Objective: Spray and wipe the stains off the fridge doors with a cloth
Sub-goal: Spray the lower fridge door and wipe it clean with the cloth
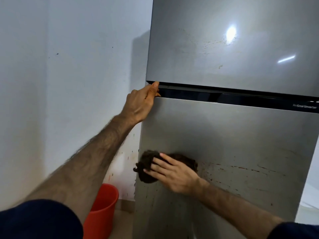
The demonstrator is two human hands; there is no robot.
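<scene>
Against the lower fridge door (233,135), the right hand (174,175) presses a dark cloth (146,168) flat with spread fingers — reddish stains (241,169) streak just beside it; the left hand (139,104) grips the door's top corner.

The floor (124,221), seemingly tan tile, carries 1 red bucket (101,211) just beside the fridge (224,135).

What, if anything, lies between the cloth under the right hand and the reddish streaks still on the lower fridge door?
Nothing visible. The right hand presses the dark cloth flat on the lower door, and the reddish streaks begin just to its right on bare steel. The left hand grips the door's top corner, well above that path.
</scene>
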